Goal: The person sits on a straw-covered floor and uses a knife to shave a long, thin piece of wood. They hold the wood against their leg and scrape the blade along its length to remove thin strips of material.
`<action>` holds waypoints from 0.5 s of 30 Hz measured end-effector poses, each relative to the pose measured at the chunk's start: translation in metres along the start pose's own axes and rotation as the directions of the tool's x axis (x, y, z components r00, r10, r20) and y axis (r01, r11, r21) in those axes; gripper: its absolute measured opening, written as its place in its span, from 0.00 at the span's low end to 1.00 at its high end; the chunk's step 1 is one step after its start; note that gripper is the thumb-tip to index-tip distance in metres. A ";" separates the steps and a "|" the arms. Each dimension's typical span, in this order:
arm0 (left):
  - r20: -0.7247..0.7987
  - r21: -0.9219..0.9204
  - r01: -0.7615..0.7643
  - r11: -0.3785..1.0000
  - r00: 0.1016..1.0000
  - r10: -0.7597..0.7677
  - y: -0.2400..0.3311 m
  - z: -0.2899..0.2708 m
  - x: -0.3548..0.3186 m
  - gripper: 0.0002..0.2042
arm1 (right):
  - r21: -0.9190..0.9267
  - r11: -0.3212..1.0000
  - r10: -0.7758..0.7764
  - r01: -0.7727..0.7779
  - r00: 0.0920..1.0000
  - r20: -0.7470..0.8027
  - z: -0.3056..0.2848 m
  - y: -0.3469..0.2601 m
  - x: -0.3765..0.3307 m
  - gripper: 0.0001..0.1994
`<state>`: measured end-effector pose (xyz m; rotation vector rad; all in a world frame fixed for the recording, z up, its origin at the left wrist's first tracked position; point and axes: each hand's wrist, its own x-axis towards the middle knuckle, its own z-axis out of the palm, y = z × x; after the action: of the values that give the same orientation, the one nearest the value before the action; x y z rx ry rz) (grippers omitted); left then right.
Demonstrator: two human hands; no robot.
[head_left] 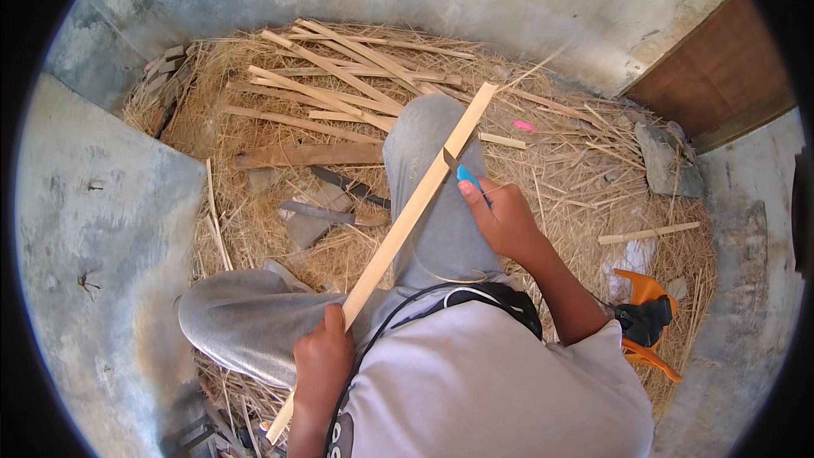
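A long pale bamboo strip runs diagonally from lower left to upper right across my raised grey-trousered knee. My left hand grips its lower part near my waist. My right hand holds a knife with a blue handle; its dark blade rests against the strip's right edge about midway along.
Several cut bamboo strips lie on a bed of dry shavings ahead. A dark blade tool and a flat tool lie left of my knee. An orange object sits at right, a grey stone beyond it. Concrete walls surround.
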<state>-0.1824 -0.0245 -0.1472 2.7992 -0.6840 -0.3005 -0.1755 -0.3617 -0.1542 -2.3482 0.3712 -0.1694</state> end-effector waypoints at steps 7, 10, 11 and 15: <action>0.128 -0.023 0.060 0.998 0.990 -0.057 -0.002 -0.030 -0.030 0.08 | 0.003 0.997 -0.080 0.081 0.990 -0.119 0.012 0.002 -0.001 0.24; 0.131 0.002 0.067 0.998 0.989 -0.066 -0.009 -0.040 -0.044 0.08 | -0.028 0.997 -0.073 0.072 0.995 -0.069 0.008 -0.002 -0.004 0.23; 0.132 0.017 0.072 0.997 0.989 -0.073 -0.009 -0.045 -0.046 0.08 | -0.050 0.996 -0.073 0.071 0.996 -0.050 0.007 -0.002 -0.005 0.23; 0.087 0.089 0.068 0.994 0.993 -0.076 -0.015 -0.060 -0.059 0.09 | -0.100 0.990 -0.109 0.098 0.988 -0.113 0.015 0.002 -0.007 0.23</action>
<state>-0.2122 0.0275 -0.0861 2.9120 -0.6304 -0.4229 -0.1793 -0.3507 -0.1664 -2.4587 0.3199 -0.3487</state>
